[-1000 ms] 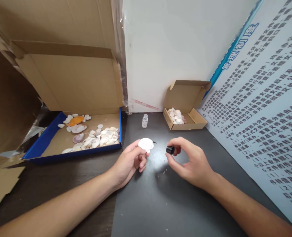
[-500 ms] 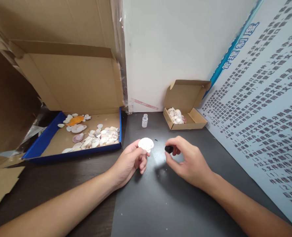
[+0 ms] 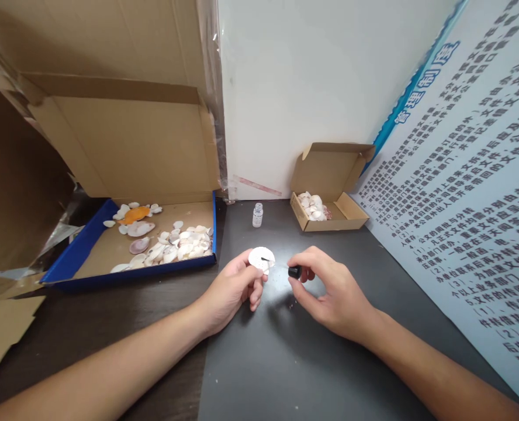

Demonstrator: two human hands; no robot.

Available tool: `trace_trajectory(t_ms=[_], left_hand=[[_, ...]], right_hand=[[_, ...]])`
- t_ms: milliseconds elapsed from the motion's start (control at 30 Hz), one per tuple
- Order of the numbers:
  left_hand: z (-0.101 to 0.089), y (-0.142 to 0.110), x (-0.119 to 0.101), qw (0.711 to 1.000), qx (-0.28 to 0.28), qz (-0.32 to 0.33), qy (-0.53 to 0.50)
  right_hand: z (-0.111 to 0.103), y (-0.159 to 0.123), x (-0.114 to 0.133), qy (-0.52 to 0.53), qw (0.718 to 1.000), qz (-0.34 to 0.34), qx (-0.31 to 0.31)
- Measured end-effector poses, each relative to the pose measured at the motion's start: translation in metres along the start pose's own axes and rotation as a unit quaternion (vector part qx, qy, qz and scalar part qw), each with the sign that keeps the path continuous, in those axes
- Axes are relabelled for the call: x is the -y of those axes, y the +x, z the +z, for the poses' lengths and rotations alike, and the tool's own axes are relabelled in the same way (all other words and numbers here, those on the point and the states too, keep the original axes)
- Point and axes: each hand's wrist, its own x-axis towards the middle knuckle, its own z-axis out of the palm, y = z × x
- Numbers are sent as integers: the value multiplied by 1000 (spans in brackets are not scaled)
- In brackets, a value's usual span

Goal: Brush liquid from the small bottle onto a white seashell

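My left hand (image 3: 235, 289) pinches a white scallop shell (image 3: 260, 258) between thumb and fingers, just above the dark table. My right hand (image 3: 329, 292) pinches a small black cap (image 3: 294, 271) with a thin brush tip that reaches onto the shell's surface. The two hands are close together at the middle of the table. Behind them stands a small clear glass bottle (image 3: 257, 214), uncapped and upright.
A blue-edged cardboard tray (image 3: 73, 257) with several shells lies at the left, its lid standing open behind. A small open cardboard box (image 3: 351, 219) with shells sits at the back right. A printed poster (image 3: 465, 193) leans along the right side.
My right hand has moved left with the black cap, bringing its brush tip onto the shell. My left hand has tilted the shell slightly toward it.
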Motion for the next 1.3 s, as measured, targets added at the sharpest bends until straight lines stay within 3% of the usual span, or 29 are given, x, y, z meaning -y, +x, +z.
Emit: trace_trajectory(t_ms=[133,300,467,600,667,800,933,1100,1167,1300], left_hand=[[0,0,0,1000,2,1,15],[-1,1,2,1000,11,5,29],[-1,2,3,999,8,0,35],[-2,2,4,1000,5,3,28],[-1,2,4,1000,3,2,25],[-2,2,4,1000,-3,-7,20],[-1,2,4,1000,-2,-6,18],[0,1,2,1000,-5,-5,21],[0,1,2,1000,-4,-7,21],[0,1,2,1000,-2,-7,20]], right_hand=[[0,0,-1,-37,998,40,-40],[-1,0,-1,17,1000,-9,-12],[0,1,-2,-23,996,53,-65],[-1,0,0,36,999,7,2],[-1,-1,0,19,999,21,19],[-2,0,0,-38,995,79,-39],[-2,2,1,-12,1000,11,-18],[-3,3,-1,-45,997,41,-53],[-4,2,-1,-16,998,19,-61],[-4,1,0,13,999,-32,-11]])
